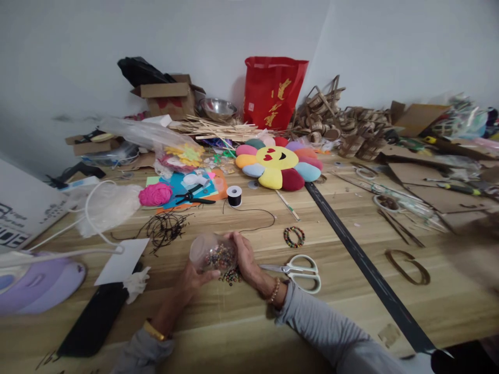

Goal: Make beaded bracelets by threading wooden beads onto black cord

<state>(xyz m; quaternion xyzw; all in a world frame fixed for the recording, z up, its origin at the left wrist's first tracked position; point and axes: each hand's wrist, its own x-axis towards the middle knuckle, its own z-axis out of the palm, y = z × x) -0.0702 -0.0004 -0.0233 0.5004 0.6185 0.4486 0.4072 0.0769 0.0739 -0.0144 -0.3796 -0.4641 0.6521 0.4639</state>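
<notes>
A clear plastic jar (202,251) of small multicoloured beads lies tilted on its side, its right end low over the table. My left hand (199,275) is closed around it from the near left, thumb along the lower side. Cupped against the jar's right end is my right hand (246,261), its fingers together and partly hidden. Between the hands, a small heap of loose beads (231,278) rests on the wood below the jar. White-handled scissors (300,271) lie just right of my right wrist. Beyond them sits a beaded bracelet (293,237).
Behind the jar stand a spool of black cord (234,196), a tangle of black cord (166,228) and black pliers (193,197). A flower plush (278,161) lies farther back. A dark strip (358,259) crosses the table at right. A black pouch (93,322) lies left.
</notes>
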